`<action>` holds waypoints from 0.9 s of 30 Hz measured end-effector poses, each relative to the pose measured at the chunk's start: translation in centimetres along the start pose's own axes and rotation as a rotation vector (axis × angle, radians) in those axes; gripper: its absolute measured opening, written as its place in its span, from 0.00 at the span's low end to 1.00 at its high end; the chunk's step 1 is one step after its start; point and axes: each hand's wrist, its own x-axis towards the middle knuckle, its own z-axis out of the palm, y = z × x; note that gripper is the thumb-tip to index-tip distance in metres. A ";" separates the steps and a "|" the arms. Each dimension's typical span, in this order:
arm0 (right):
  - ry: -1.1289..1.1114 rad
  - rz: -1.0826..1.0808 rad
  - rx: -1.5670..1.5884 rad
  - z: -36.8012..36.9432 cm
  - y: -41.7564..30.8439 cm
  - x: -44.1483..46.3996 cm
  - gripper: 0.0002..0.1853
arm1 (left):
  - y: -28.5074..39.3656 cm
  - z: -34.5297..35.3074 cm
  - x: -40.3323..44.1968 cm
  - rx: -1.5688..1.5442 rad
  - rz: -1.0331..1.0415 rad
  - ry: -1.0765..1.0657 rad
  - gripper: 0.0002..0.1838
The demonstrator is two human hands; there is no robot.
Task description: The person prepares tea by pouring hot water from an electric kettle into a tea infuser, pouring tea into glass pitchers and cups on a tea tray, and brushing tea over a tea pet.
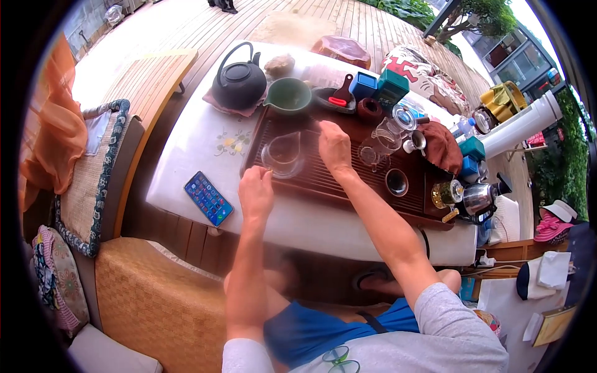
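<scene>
My left hand (255, 191) is closed in a pinch at the near left edge of the dark slatted tea tray (329, 186). Over the tray, my right hand (336, 147) is also closed, fingertips pressed together. Whatever either hand pinches is too small or hidden to make out. Between them stands a clear glass pitcher (284, 155) with a pointed spout, close to my left fingertips. Behind it is a green spouted bowl (288, 96). To the right of my right hand are a glass cup (380, 140) and a small dark bowl (396, 182).
A black kettle (239, 78) stands at the back left and a phone (208, 198) lies at the front left of the white table (177, 168). Blue and green boxes (390, 87), a brown cloth (441, 146) and a glass teapot (479, 200) crowd the right.
</scene>
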 end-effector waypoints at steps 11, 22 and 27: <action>-0.158 -0.032 0.124 1.4 1.0 -0.7 0.12 | -0.4 -0.7 0.1 0.004 -0.024 0.010 0.09; -0.390 0.026 -0.144 -5.1 -2.5 -6.5 0.08 | -1.0 -0.5 0.9 -0.028 -0.026 0.063 0.09; -0.286 0.032 -0.150 -4.4 -1.1 -0.6 0.04 | -1.2 -0.1 1.1 -0.045 -0.089 0.068 0.09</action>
